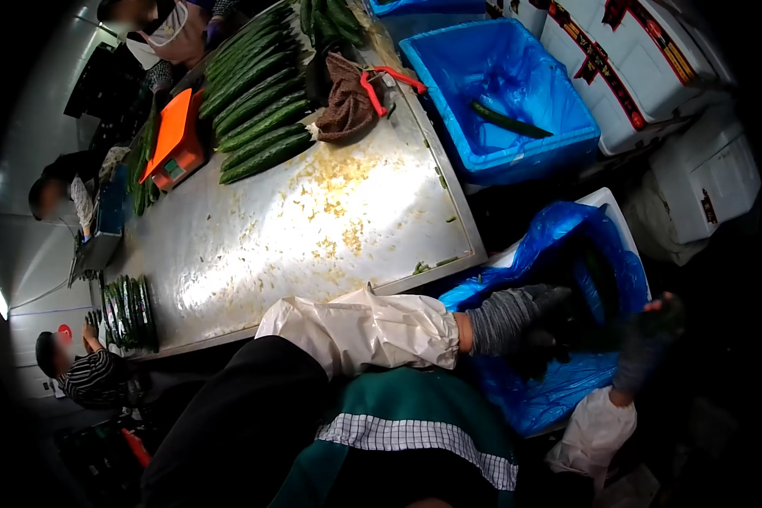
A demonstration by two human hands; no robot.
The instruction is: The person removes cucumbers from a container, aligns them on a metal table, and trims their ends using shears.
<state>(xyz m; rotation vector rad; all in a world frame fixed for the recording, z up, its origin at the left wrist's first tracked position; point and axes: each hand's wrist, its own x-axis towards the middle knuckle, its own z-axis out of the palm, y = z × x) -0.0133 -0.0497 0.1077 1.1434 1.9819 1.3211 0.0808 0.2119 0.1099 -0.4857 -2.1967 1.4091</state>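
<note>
One gloved left hand (510, 324) reaches into the lined box (559, 402), and the right hand (652, 334) is blurred at the box's right edge; darkness hides whether either grips anything, so I cannot tell. Inside the lined box a dim cucumber (599, 278) lies between them, nearer the left fingertips, its long axis roughly across the left forearm's line. Left of the lined box stretches the counter (220, 254) with cucumber rows (258, 102); beyond the box, a blue bin (521, 168) contains a lone cucumber (510, 121).

An orange scale (174, 135) and brown cloth (345, 103) rest on the table (245, 224).
</note>
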